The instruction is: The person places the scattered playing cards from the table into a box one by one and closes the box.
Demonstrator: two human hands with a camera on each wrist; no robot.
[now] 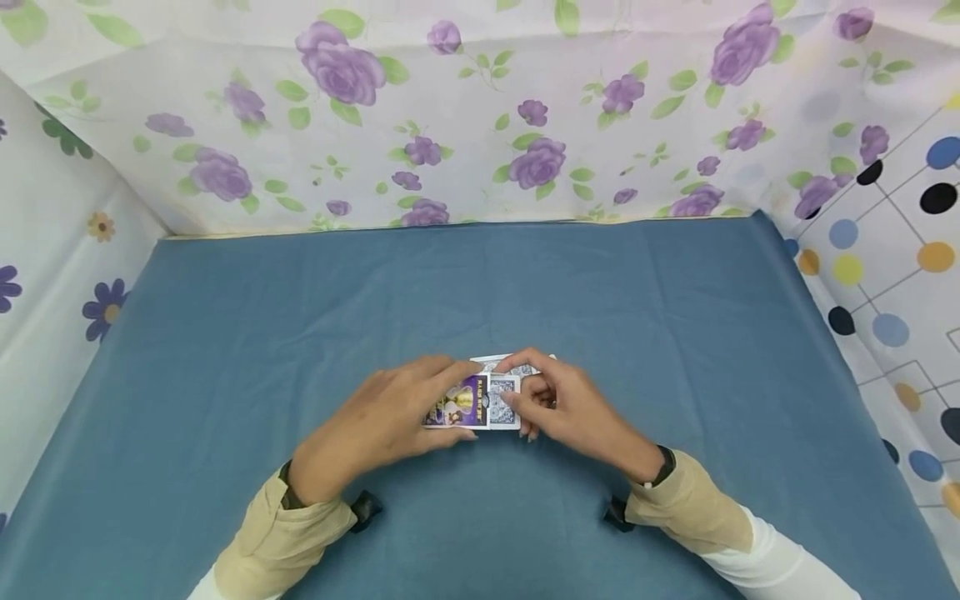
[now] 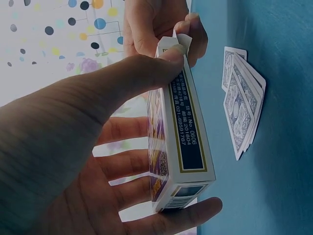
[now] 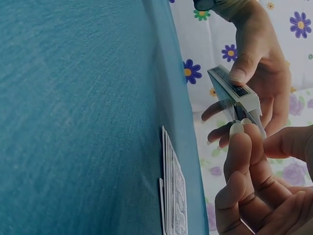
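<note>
My left hand (image 1: 382,410) grips a playing-card box (image 1: 463,403) by its edges, thumb on the near side. The box has a purple-and-yellow front and, in the left wrist view, a dark side panel (image 2: 188,129) with white print. Blue-patterned playing cards (image 1: 503,406) stick out of its right end. My right hand (image 1: 573,410) pinches these cards, thumb on top and fingers beneath. Below the held box, a small fanned pile of cards (image 2: 242,103) lies back side up on the table; the hands partly cover it in the head view.
A blue cloth (image 1: 480,525) covers the table. At the back hangs a purple-flowered sheet (image 1: 465,108), with a flower-print sheet (image 1: 67,250) on the left and a dotted one (image 1: 892,283) on the right.
</note>
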